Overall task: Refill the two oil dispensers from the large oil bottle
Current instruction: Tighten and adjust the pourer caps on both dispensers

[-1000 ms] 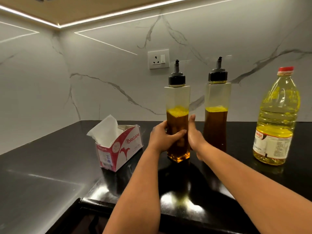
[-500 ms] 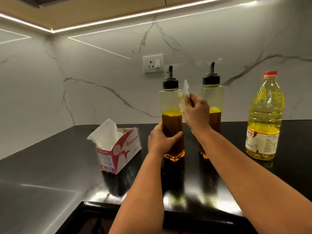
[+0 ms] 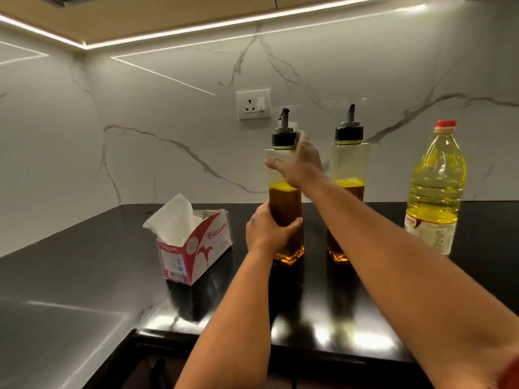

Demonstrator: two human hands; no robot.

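Step in hand: opening the left dispenser (image 3: pixel 284 197), upright on the table (image 3: pixel 84 276).
Left hand (image 3: pixel 268 231): grip wrapped round its lower body.
Right hand (image 3: pixel 299 161): fingers at the black cap (image 3: pixel 282 138); closure unclear.
Next: likely unscrew the cap; fetch the oil bottle (image 3: pixel 435 192), still capped, well right beyond the second dispenser (image 3: pixel 348 192).

White veined marble walls (image 3: pixel 168 153), glossy black countertop (image 3: pixel 84 276), socket (image 3: pixel 253 104), bright strip light (image 3: pixel 196 26) overhead.

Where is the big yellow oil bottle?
In the head view, the large oil bottle stands at the far right of the black counter, beside the right-hand oil dispenser.
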